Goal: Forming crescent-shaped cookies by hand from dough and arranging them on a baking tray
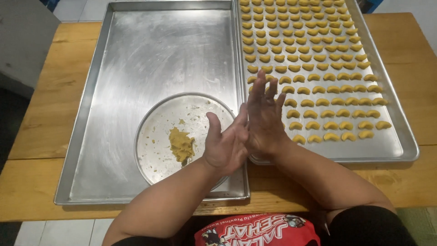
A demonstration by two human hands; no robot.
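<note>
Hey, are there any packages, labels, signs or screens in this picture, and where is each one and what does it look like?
No packages, signs or screens.
Printed shirt: bottom edge, below the hands; red cloth with white lettering and small cartoon figures, seen upside down.
Nothing else bears print: the two metal trays, round plate and wooden table are plain.

A wooden table [409, 59] of pale, knotty planks fills the view under even, soft light. Beneath its near edge lies a floor [54, 232] of light tiles. A grey wall [20, 41] stands at the left.
</note>
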